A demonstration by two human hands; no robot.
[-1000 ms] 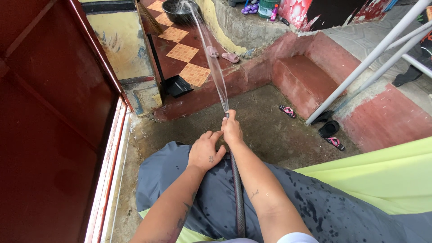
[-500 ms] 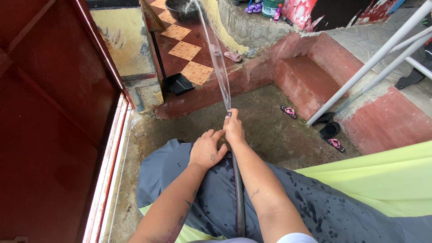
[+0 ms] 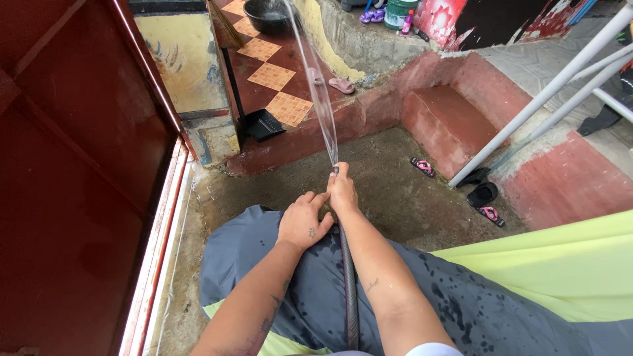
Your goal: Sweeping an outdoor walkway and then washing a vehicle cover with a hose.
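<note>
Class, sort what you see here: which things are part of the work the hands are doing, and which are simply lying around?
In use:
right hand in a grip on the dark rubber hose
left hand resting beside it
clear water jet
black round basin that the jet reaches

Lying about:
pink slippers
black dustpan
small pink-and-black sandals
white metal poles

Both forearms are extended forward from the lower edge of the head view and converge toward the centre. The right hand [image 3: 341,191] is positioned furthest forward, its fingers curled shut in a fist-like grip with the thumb pressed at the front end. The left hand [image 3: 301,221] is placed just behind and beside it, palm down, with the fingers loosely spread and the fingertips brought against the right wrist.
</note>
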